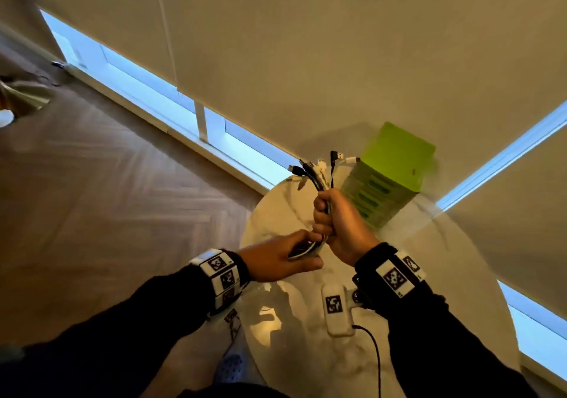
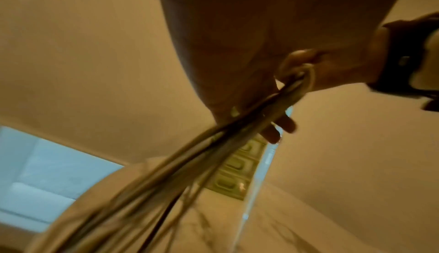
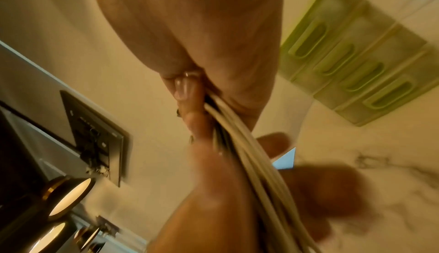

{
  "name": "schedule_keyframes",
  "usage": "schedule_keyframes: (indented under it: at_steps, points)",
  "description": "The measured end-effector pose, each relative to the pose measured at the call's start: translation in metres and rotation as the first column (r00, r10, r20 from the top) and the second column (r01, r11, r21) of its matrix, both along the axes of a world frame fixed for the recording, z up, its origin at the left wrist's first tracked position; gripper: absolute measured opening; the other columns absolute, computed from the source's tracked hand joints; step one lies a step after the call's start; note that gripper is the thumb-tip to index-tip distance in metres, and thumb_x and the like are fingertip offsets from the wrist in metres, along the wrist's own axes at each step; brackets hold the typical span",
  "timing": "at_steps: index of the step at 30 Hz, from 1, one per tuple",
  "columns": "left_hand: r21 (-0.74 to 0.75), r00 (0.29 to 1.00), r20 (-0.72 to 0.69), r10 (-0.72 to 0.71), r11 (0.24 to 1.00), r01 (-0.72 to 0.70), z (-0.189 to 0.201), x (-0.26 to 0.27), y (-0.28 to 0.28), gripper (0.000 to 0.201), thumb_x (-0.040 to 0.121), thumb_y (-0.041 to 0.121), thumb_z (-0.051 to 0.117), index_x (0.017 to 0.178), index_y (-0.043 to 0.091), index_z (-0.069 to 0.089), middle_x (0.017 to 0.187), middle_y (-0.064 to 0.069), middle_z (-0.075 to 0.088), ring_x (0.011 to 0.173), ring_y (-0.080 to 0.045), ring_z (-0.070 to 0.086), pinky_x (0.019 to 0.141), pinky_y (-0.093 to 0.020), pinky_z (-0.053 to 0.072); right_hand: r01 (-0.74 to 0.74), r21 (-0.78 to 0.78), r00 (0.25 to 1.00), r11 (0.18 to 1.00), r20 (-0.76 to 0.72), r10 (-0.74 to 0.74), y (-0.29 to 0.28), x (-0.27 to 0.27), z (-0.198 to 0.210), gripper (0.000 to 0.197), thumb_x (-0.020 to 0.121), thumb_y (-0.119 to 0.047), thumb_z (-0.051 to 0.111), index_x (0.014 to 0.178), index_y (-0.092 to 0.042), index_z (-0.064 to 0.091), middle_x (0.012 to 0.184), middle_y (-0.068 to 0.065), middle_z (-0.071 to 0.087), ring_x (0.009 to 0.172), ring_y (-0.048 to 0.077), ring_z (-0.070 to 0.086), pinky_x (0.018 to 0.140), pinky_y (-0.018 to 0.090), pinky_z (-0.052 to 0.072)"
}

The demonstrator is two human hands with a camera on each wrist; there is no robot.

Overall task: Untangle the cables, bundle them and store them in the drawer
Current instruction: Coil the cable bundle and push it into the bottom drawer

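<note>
Over on my left the herringbone floor [image 1: 101, 182] is running up to the long low window [image 1: 159, 103], and my dark left sleeve [image 1: 129, 321] is reaching in from below with its marker-covered wrist band [image 1: 221, 276]. My left hand [image 1: 277, 259] is hovering over the round marble table [image 1: 276, 216], its fingers curling around the lower run of the cables [image 1: 319, 179]; the left wrist view is showing those fingers [image 2: 282, 123] wrapping under the strands as they are trailing down toward the tabletop. Just to the right, touching my left hand, my right hand [image 1: 336, 222] is making a tight fist around the same bundle and holding it upright, so the black and white plug ends are fanning out above my knuckles. In the right wrist view my fingers [image 3: 187, 91] are pressing the pale cords against my palm. Below my hands a small white device [image 1: 336, 308] with a printed marker is lying on the table, a black cord leading away from it. Further right, behind the bundle, the green drawer unit [image 1: 389, 176] is standing on the table near its far edge, all its drawers looking closed. My right sleeve [image 1: 445, 336] is filling the lower right corner.
</note>
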State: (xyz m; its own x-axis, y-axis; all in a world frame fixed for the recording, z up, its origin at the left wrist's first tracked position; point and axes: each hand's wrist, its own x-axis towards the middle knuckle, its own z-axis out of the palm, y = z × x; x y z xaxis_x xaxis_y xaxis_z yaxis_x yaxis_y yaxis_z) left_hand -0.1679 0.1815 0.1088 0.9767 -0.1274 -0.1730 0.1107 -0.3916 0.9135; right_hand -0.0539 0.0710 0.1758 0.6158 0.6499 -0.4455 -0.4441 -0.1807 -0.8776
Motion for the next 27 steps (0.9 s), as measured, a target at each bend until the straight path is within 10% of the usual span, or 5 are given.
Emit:
schedule_keyframes:
  at_steps: [4, 11, 18, 23, 27]
  points:
    - [0.192, 0.99, 0.028, -0.142, 0.972, 0.134, -0.005, 0.018, -0.041, 0.017, 0.106, 0.043, 0.037, 0.107, 0.026, 0.036, 0.081, 0.001, 0.054, 0.065, -0.009, 0.048, 0.07, -0.036, 0.041, 0.077, -0.058, 0.996, 0.995, 0.043, -0.075, -0.021, 0.012, -0.001, 0.026, 0.092, -0.022, 0.04, 0.067, -0.015, 0.043, 0.06, 0.004, 0.037, 0.05, 0.02, 0.037, 0.055, 0.032, 0.041]
    - [0.257, 0.94, 0.048, -0.339, 0.913, 0.316, -0.008, 0.032, -0.058, 0.025, 0.105, 0.046, 0.041, 0.096, 0.023, 0.035, 0.079, -0.009, 0.056, 0.067, -0.026, 0.051, 0.063, -0.042, 0.039, 0.176, 0.047, 0.957, 0.983, -0.242, -0.16, -0.061, 0.017, -0.005, 0.035, 0.099, -0.022, 0.05, 0.065, -0.019, 0.043, 0.059, -0.003, 0.031, 0.038, 0.005, 0.026, 0.037, 0.019, 0.01]
    - [-0.103, 0.968, 0.015, -0.251, 0.963, 0.251, -0.049, 0.023, -0.035, 0.044, 0.093, 0.071, 0.041, 0.101, 0.029, 0.05, 0.077, -0.004, 0.055, 0.066, -0.019, 0.053, 0.067, -0.034, 0.052, 0.218, -0.03, 0.967, 0.975, -0.126, -0.22, -0.091, 0.041, 0.02, 0.038, 0.1, -0.027, 0.055, 0.067, -0.021, 0.039, 0.058, -0.004, 0.018, 0.034, 0.004, 0.02, 0.03, 0.016, 0.012]
    - [0.154, 0.962, 0.06, -0.267, 0.955, 0.255, -0.029, 0.036, -0.026, 0.044, 0.099, 0.065, 0.025, 0.102, 0.036, 0.058, 0.079, 0.005, 0.058, 0.07, -0.019, 0.054, 0.071, -0.036, 0.049, 0.177, -0.173, 0.979, 0.969, -0.074, -0.191, -0.095, 0.043, 0.014, 0.026, 0.1, -0.019, 0.055, 0.075, -0.018, 0.05, 0.06, -0.003, 0.023, 0.037, 0.005, 0.025, 0.031, 0.015, 0.017]
    - [0.298, 0.944, 0.156, -0.291, 0.925, 0.236, -0.009, 0.052, -0.017, 0.047, 0.094, 0.069, 0.04, 0.103, 0.034, 0.07, 0.083, 0.013, 0.067, 0.077, -0.006, 0.061, 0.073, -0.032, 0.049, 0.051, -0.249, 0.997, 0.967, -0.041, -0.063, -0.094, 0.04, 0.003, 0.021, 0.098, -0.023, 0.057, 0.108, -0.008, 0.068, 0.087, 0.016, 0.066, 0.08, 0.031, 0.068, 0.077, 0.041, 0.059]
